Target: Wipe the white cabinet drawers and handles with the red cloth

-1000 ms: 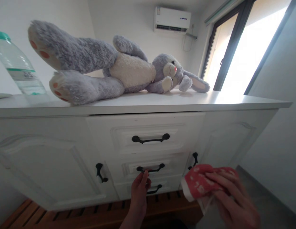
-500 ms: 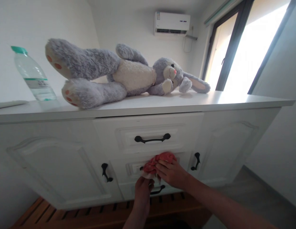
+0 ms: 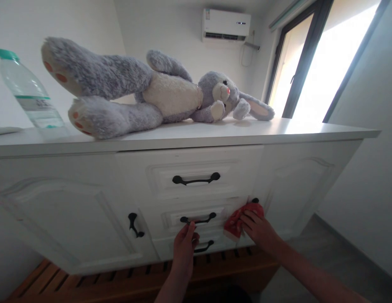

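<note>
At lower centre, the left hand [image 3: 184, 244] pinches the black handle [image 3: 204, 219] on the middle drawer [image 3: 169, 219] of a white cabinet [image 3: 66, 214]. At lower right, the right hand [image 3: 256, 229] grasps a red cloth [image 3: 235, 224] against the cabinet front; a grey stuffed rabbit [image 3: 172, 94] lies on top, upper centre.

The soft, crumpled red patterned cloth with a pale edge [image 3: 233, 226], lower right of centre, looks matt. Smooth, white-painted panels with a faint sheen front the long white cabinet [image 3: 82, 219], its top glossy at the right. The black curved drawer handle [image 3: 204, 220] at lower centre looks like dull metal. Fluffy grey-and-cream plush covers the long-eared toy rabbit [image 3: 173, 97]; the clear green-capped bottle [image 3: 23, 86], upper left, is shiny plastic. Brown wooden slats [image 3: 120, 277] line the bottom.
</note>
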A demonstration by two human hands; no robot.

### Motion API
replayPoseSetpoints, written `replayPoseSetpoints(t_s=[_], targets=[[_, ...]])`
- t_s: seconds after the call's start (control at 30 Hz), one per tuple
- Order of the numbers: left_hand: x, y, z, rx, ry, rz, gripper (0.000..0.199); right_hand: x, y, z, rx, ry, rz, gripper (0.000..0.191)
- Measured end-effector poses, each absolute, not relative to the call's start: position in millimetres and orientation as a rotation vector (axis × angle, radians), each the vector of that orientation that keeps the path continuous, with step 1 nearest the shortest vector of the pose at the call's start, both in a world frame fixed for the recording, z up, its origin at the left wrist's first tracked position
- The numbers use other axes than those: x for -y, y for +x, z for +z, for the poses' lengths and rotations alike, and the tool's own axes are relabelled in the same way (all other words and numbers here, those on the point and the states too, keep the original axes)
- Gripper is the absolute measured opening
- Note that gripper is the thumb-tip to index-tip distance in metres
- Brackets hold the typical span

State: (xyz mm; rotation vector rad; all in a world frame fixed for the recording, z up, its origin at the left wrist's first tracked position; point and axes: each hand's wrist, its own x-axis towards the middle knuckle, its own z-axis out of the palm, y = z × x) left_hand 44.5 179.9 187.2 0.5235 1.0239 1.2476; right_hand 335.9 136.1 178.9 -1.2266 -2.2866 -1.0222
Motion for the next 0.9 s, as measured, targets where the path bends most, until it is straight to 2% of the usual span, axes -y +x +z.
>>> replayPoseSetpoints(t_s=[0.13, 0.3, 0.47, 0.53, 0.7, 0.9], targets=[[-181, 44, 189, -1.026, 0.533, 1.247, 0.05, -138, 328, 144, 2.282, -1.251, -0.977, 0.013], [-177, 44, 188, -1.032, 0.519, 1.248, 0.049, -143, 307, 123, 2.273, -1.21, -0.9, 0.01], [-154, 48, 155, -1.004, 0.532, 1.146, 0.052, -158, 258, 108, 2.297, -1.188, -0.801, 0.008], [-149, 48, 137, -0.99, 0.401, 1.075, 0.05, -167, 230, 107, 2.337, -1.15, -0.777, 0.009], [-161, 25, 120, -0.83, 0.111, 1.132, 0.026, -189, 151, 116, 2.485, -1.041, -0.623, 0.015], [-181, -27, 133, -0.794, -0.011, 1.334, 0.027, -212, 71, 123, 2.545, -0.91, -0.61, 0.024]])
